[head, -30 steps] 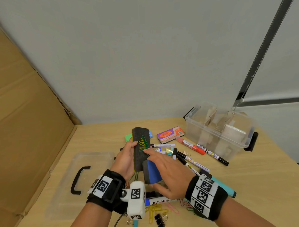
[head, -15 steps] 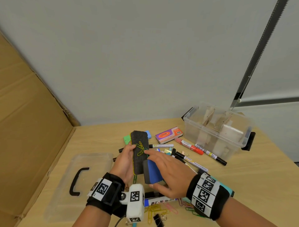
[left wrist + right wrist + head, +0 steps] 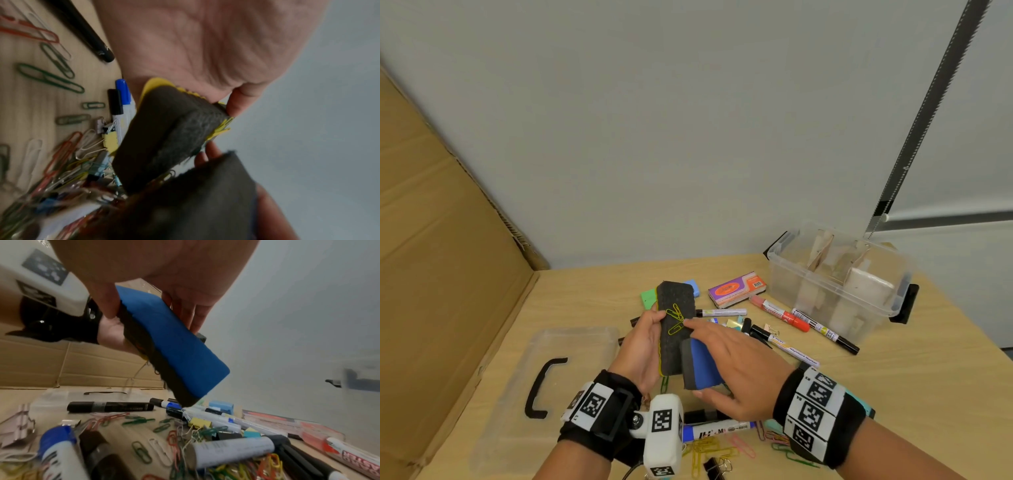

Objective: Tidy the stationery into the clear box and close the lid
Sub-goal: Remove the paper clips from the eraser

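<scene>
Over a cluttered wooden table (image 3: 893, 394) by a grey wall (image 3: 688, 137), both hands grip erasers.

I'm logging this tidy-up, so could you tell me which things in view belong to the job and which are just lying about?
Part of the job:
- clear box
- lid
- yellow-backed eraser held by left hand
- blue eraser held by right hand
- red marker
- paper clips

Just there:
- cardboard sheet
- table
</scene>
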### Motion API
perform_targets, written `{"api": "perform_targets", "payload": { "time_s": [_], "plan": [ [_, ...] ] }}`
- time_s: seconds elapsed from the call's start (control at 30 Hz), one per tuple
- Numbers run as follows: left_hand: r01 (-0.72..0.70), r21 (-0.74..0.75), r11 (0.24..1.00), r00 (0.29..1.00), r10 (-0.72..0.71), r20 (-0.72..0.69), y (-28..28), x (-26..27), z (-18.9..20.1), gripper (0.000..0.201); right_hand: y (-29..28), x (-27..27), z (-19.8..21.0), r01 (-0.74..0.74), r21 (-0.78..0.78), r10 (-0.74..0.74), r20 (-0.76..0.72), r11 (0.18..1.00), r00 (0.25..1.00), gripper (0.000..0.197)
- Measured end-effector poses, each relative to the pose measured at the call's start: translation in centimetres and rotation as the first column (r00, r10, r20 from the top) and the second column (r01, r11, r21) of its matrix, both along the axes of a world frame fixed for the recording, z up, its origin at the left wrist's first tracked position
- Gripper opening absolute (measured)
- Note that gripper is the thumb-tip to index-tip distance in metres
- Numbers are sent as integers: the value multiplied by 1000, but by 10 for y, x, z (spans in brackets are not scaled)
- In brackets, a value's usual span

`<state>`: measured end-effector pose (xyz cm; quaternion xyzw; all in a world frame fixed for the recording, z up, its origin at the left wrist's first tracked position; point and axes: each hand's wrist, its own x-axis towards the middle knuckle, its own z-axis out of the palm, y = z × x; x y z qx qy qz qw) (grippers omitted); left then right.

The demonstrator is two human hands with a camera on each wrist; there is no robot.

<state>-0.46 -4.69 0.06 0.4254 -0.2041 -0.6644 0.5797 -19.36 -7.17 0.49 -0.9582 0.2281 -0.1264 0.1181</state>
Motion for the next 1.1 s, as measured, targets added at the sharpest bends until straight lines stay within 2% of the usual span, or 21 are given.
{"api": "perform_targets", "payload": {
  "time_s": [0.23, 0.33, 0.4, 0.5, 0.67, 0.83, 0.97, 1.1],
  "plan": [
    [-13, -23, 1000, 999, 12, -44, -1, 4, 6, 39, -2, -8, -4, 25, 47, -23, -60, 999, 998, 74],
    [-15, -25, 1000, 1000, 14, -22, -2, 8, 6, 42, -3, -15, -6, 54, 49, -51, -64, 997, 997, 69],
    [-5, -34, 999, 1000, 5, -11, -2, 8, 5, 41, -2, -18, -6, 57, 61, -54, -50, 997, 997, 72],
    [17, -48, 999, 1000, -15, 27, -1, 2, 3, 38, 0, -14, 1, 18, 78, -18, 4, 997, 1000, 78],
    [25, -38, 999, 996, -22, 89, -2, -6, 0, 35, 4, 0, 11, -53, 49, 51, 41, 997, 998, 74],
    [18, -45, 999, 999, -16, 29, -2, -5, 5, 36, 5, -1, 5, -52, 27, 50, 43, 998, 998, 68],
    [24, -52, 998, 1000, -25, -12, -2, 0, 5, 36, 2, -12, -3, -37, 36, 38, -34, 999, 999, 65],
    [9, -47, 999, 1000, -9, 5, 2, 6, 4, 37, 0, -28, -10, 24, 78, -14, -133, 997, 991, 65]
  ]
}}
